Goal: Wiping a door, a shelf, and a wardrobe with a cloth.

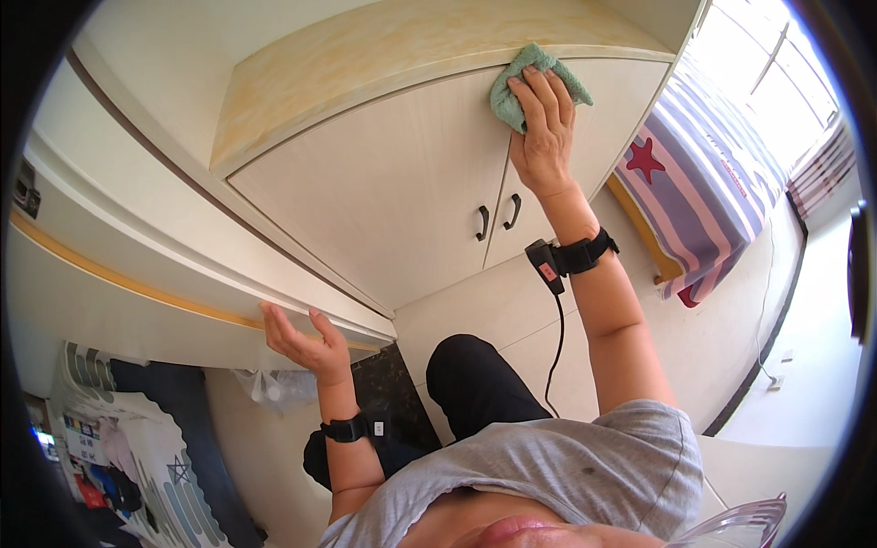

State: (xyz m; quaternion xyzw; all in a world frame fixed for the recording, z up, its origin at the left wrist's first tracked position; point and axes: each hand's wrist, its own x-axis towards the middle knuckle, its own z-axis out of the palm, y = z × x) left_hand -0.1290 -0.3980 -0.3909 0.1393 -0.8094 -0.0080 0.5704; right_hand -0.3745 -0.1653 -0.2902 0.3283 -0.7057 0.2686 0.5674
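Observation:
A green cloth (508, 96) lies under the fingers of my right hand (545, 130), pressed flat at the upper edge of a pale wooden cabinet door (384, 185). The cloth overlaps the rim of the marbled yellow shelf (384, 51) above the doors and the gap between the doors. Two black door handles (483, 223) sit lower down, below my right hand. My left hand (305, 342) is raised at the edge of a white panel (205, 274) with an orange-yellow strip; its fingers are apart and no object shows in it. Whether its fingertips touch the panel I cannot tell.
To the right stands a bed with a striped cover (699, 192), near a window. A black cable (560, 349) hangs from the device on my right wrist. Another bed (144, 425) is at lower left, with a clear plastic bag (274, 387) beside it. My dark-clad knee (473, 377) is below the cabinet.

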